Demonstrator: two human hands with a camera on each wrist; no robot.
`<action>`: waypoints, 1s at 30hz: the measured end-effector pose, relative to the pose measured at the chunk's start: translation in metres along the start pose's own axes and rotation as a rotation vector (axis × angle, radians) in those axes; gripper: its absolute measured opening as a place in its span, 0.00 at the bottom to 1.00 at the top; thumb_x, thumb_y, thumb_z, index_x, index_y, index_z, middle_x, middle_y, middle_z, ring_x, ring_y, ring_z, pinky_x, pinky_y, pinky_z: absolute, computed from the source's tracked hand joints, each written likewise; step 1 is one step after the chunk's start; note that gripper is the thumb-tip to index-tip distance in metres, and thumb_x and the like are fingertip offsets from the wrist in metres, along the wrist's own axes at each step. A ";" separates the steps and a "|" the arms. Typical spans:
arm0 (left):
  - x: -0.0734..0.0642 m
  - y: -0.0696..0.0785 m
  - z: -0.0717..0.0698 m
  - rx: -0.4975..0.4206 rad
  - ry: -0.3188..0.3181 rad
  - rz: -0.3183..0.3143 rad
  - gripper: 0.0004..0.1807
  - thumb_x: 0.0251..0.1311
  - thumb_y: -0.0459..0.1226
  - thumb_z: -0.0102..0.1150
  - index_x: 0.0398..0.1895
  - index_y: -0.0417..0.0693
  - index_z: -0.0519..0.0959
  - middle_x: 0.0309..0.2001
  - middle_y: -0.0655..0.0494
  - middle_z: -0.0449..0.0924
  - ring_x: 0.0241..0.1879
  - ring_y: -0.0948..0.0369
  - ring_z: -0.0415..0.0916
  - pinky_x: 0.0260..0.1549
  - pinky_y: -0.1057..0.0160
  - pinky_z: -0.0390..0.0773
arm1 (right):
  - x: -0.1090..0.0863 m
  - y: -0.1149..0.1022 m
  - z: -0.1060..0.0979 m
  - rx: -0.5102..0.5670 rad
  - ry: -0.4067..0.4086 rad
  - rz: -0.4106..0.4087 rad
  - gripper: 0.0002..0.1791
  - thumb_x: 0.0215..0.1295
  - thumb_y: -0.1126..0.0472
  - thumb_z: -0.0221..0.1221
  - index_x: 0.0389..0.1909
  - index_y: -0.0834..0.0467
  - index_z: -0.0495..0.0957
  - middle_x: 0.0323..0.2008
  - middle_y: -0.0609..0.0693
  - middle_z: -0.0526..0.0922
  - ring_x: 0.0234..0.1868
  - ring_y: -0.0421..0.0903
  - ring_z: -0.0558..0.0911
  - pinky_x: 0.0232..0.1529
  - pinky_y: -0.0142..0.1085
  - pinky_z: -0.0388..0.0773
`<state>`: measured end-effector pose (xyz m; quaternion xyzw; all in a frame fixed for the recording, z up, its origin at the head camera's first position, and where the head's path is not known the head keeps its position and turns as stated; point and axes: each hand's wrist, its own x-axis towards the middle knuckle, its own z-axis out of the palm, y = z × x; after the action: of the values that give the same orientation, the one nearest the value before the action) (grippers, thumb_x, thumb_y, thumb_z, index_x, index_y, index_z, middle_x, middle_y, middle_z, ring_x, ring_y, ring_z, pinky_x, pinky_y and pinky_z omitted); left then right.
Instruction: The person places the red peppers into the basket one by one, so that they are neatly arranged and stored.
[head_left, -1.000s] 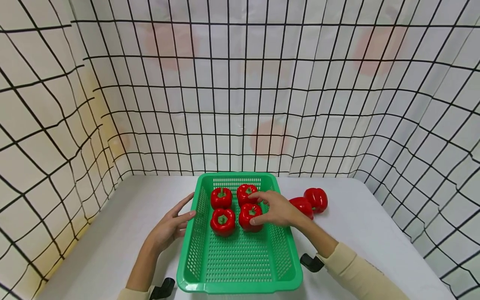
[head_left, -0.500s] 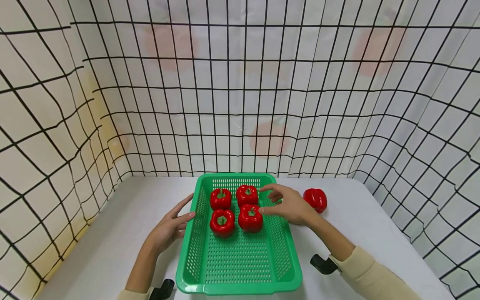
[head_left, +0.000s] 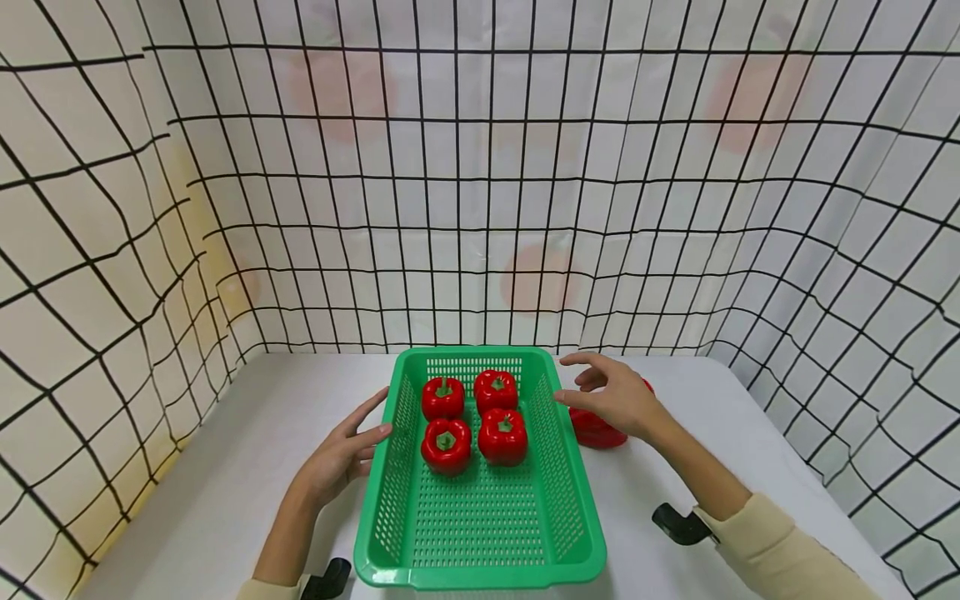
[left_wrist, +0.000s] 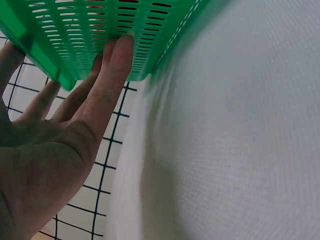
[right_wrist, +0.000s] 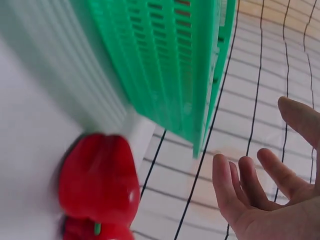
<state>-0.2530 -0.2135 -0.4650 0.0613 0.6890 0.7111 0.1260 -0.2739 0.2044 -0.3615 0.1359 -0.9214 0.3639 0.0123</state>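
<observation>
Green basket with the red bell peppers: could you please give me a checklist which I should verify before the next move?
1. Basket upright: ok.
2. Left hand at the basket: ok, fingers touch its left side; how firmly, cannot tell.
3. Right hand free: ok, it holds nothing.
4. Four inner peppers standing stem up: ok.
5. Room inside: ok, the near part is bare.
6. Two outer peppers unobstructed in head view: not ok, right hand partly covers them.

Green basket (head_left: 480, 525) – four red peppers (head_left: 503, 448) stem-up inside – two more peppers (head_left: 597, 432) beside it
</observation>
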 end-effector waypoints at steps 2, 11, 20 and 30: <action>0.000 0.000 0.000 0.002 -0.003 0.003 0.40 0.71 0.44 0.58 0.81 0.71 0.51 0.69 0.36 0.72 0.51 0.43 0.85 0.47 0.45 0.86 | 0.000 0.006 -0.006 -0.004 0.013 0.016 0.33 0.63 0.41 0.66 0.67 0.48 0.73 0.53 0.56 0.82 0.54 0.54 0.81 0.52 0.50 0.84; 0.000 0.001 0.001 -0.010 -0.008 0.008 0.40 0.72 0.44 0.58 0.81 0.71 0.51 0.68 0.35 0.72 0.51 0.42 0.85 0.48 0.45 0.86 | -0.006 0.035 -0.027 -0.006 -0.004 0.089 0.38 0.64 0.40 0.65 0.72 0.50 0.68 0.57 0.63 0.79 0.57 0.60 0.79 0.46 0.46 0.87; -0.001 0.000 0.000 -0.013 0.002 0.005 0.40 0.71 0.44 0.58 0.81 0.71 0.51 0.68 0.36 0.72 0.52 0.42 0.85 0.47 0.45 0.86 | -0.011 0.068 -0.027 -0.071 -0.013 0.131 0.44 0.61 0.41 0.68 0.72 0.57 0.66 0.58 0.67 0.76 0.58 0.65 0.75 0.42 0.46 0.88; -0.002 0.001 0.000 -0.019 -0.012 0.007 0.40 0.72 0.43 0.58 0.81 0.71 0.50 0.68 0.35 0.72 0.52 0.42 0.85 0.47 0.45 0.86 | -0.009 0.093 -0.015 -0.041 -0.031 0.182 0.48 0.56 0.45 0.73 0.73 0.60 0.64 0.55 0.68 0.76 0.54 0.63 0.75 0.40 0.44 0.86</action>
<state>-0.2514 -0.2140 -0.4638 0.0667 0.6813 0.7175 0.1284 -0.2903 0.2813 -0.4135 0.0569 -0.9372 0.3426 -0.0326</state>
